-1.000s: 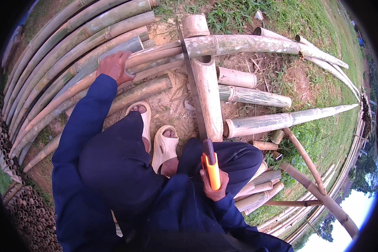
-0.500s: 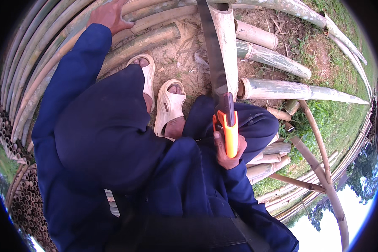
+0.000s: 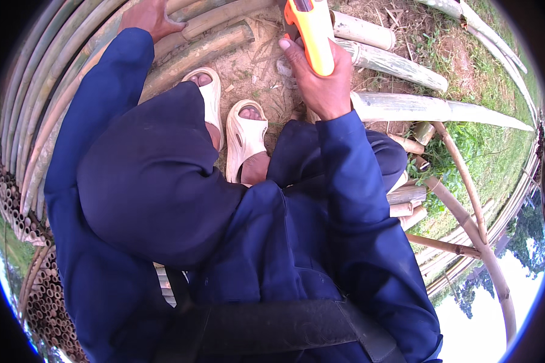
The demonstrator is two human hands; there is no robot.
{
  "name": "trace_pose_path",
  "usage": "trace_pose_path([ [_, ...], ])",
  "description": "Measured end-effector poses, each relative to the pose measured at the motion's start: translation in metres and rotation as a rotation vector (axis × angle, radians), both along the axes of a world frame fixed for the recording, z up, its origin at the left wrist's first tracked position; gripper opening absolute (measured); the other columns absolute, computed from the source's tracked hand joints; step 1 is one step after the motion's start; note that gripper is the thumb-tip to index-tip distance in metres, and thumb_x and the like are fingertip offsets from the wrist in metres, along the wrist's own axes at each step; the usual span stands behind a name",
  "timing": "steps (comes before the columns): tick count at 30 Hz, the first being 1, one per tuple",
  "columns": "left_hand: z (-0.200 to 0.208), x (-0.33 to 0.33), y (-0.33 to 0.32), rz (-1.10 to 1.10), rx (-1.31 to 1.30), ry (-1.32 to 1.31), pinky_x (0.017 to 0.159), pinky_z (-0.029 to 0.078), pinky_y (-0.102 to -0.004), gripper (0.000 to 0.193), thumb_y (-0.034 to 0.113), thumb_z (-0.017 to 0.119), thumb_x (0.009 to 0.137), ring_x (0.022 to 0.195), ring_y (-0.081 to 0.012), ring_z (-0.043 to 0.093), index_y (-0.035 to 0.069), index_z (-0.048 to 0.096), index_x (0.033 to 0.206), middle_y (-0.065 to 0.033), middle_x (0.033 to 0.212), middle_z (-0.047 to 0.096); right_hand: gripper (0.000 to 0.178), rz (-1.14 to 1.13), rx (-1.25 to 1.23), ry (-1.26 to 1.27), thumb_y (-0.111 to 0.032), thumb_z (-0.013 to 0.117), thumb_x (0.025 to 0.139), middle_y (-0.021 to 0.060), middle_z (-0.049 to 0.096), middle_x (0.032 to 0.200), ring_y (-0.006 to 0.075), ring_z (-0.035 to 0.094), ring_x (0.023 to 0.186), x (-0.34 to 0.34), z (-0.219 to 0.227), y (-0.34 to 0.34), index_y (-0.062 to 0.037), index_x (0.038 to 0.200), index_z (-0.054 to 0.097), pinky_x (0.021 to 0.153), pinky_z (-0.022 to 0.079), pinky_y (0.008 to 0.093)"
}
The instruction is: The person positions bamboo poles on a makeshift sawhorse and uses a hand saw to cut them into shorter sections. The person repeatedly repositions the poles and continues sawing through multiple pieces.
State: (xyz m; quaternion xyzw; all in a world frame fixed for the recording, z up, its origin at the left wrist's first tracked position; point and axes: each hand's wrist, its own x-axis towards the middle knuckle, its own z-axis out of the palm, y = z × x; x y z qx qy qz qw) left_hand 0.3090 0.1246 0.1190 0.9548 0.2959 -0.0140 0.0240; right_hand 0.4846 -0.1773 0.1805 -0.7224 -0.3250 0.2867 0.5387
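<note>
The person squats on the bare dirt (image 3: 251,78) with both knees bent, feet in cream sandals (image 3: 246,136) planted apart near its middle. The right hand (image 3: 326,78) is closed firmly around the orange handle of a saw (image 3: 321,51), held out in front at the far edge of the dirt; from here I can't make out the blade. The left hand (image 3: 146,21) lies on the long bamboo poles (image 3: 60,91) along the dirt's left edge, thumb spread away from the fingers; whether those fingers curl round a pole, I can't tell. A cut length of bamboo (image 3: 212,51) slants just in front of the toes. Over by the right edge, where grass (image 3: 490,151) begins, lie a short bamboo piece (image 3: 366,30), a greenish one (image 3: 399,65) and a longer pale pole (image 3: 406,107). More short pieces (image 3: 407,195) sit beside the right knee, and stacked bamboo (image 3: 48,302) shows its open ends behind on the left.
</note>
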Motion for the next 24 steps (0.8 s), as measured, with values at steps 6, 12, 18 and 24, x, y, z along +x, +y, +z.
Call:
trace_pose_path([
  [6, 0.0, 0.006, 0.0, -0.022, -0.027, -0.029, 0.086, 0.056, -0.0507, 0.079, 0.049, 0.09, 0.058, 0.098, -0.0412, 0.07, 0.008, 0.07, 0.122, -0.0197, 0.107, 0.072, 0.014, -0.051, 0.04, 0.032, -0.011, 0.077, 0.093, -0.0016, 0.061, 0.066, 0.0066, 0.054, 0.061, -0.002, -0.01, -0.002, -0.0008, 0.089, 0.069, 0.058, 0.045, 0.0259],
  [12, -0.003, 0.003, 0.001, -0.012, -0.008, -0.039, 0.087, 0.056, -0.05, 0.08, 0.048, 0.091, 0.057, 0.099, -0.0406, 0.07, 0.007, 0.07, 0.123, -0.0195, 0.11, 0.072, 0.014, -0.051, 0.066, 0.025, -0.01, 0.076, 0.093, -0.0012, 0.06, 0.065, 0.0066, 0.054, 0.06, -0.002, -0.01, -0.001, -0.0008, 0.087, 0.068, 0.057, 0.045, 0.026],
  [18, 0.003, 0.004, -0.002, 0.012, -0.041, -0.053, 0.09, 0.055, -0.0493, 0.081, 0.047, 0.092, 0.056, 0.103, -0.0409, 0.068, 0.007, 0.07, 0.123, -0.0194, 0.114, 0.071, 0.017, -0.038, 0.097, 0.005, -0.012, 0.077, 0.092, -0.0016, 0.059, 0.064, 0.0071, 0.052, 0.059, 0.002, -0.015, -0.001, -0.0014, 0.083, 0.067, 0.056, 0.044, 0.0266],
  [24, 0.007, -0.006, 0.0, -0.153, 0.054, -0.253, 0.096, 0.052, -0.0473, 0.08, 0.05, 0.089, 0.068, 0.114, -0.041, 0.063, 0.006, 0.063, 0.13, -0.0211, 0.124, 0.066, 0.019, -0.054, 0.11, -0.031, -0.013, 0.078, 0.092, -0.0016, 0.057, 0.063, 0.0074, 0.052, 0.058, 0.001, -0.015, -0.002, -0.0014, 0.082, 0.066, 0.056, 0.044, 0.0276],
])
